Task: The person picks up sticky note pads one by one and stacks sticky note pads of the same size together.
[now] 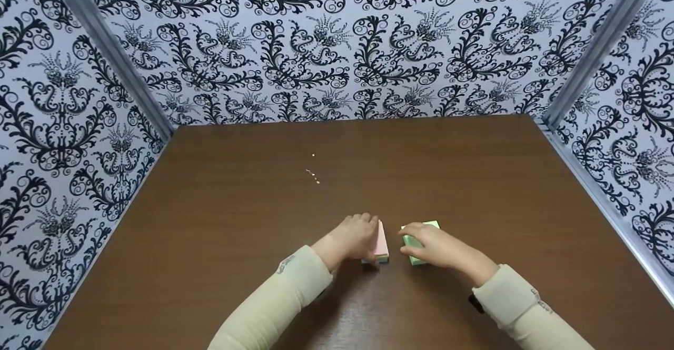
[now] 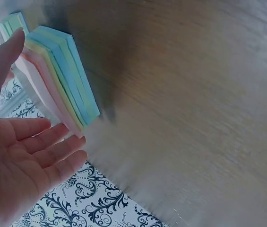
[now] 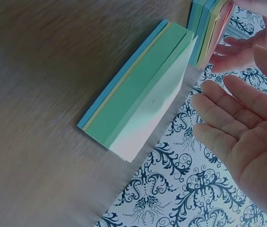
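A stack of coloured note paper with a pink top lies on the table in front of me. My left hand spans it, thumb at the near end and fingertips at the far end. In the left wrist view this stack shows pink, yellow, blue and green layers. To its right is a second stack of note paper, green on top, with blue and yellow layers below it. My right hand hovers over this green stack, fingers loosely spread and apart from it in the right wrist view.
The brown table stretches out on both sides. Several tiny pale specks lie beyond the hands. Walls with black-and-white scroll patterns stand at the back and sides, and a metal rail runs along the right edge.
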Demonstrator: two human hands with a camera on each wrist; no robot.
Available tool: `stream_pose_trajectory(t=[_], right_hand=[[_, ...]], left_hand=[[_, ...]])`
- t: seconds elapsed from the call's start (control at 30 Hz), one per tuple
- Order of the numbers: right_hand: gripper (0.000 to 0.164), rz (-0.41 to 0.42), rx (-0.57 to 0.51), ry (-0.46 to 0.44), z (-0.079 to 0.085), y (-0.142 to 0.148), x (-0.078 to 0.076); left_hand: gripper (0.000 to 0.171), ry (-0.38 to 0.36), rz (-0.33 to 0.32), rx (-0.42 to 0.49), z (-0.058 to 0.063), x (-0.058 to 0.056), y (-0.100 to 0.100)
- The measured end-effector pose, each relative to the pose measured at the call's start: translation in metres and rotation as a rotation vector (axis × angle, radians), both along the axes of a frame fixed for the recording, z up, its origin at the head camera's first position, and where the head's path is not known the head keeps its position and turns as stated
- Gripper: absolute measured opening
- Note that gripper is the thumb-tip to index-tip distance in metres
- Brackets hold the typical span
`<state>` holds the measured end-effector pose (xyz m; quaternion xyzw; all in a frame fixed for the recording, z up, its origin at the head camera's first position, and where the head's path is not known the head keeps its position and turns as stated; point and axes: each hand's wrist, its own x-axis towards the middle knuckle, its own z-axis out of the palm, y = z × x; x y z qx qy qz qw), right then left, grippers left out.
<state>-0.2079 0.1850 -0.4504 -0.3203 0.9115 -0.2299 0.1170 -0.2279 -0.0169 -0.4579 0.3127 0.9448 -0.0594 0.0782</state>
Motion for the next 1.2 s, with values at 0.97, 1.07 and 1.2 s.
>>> stream_pose_trajectory(t=[0.97, 1.07, 1.2], right_hand=[[0.016, 0.039, -0.033, 0.173, -0.025, -0.027, 0.006], [0.017, 0.055, -0.04, 0.196, -0.025, -0.027, 0.006], [0.017, 0.082, -0.049, 0.253, -0.025, -0.027, 0.006]], left_hand=[[0.093, 0.06, 0.007, 0.097, -0.008, 0.001, -0.001], [0.093, 0.057, 0.01, 0.099, -0.008, 0.002, -0.001], [0.094, 0.041, 0.017, 0.095, -0.009, 0.002, -0.001]])
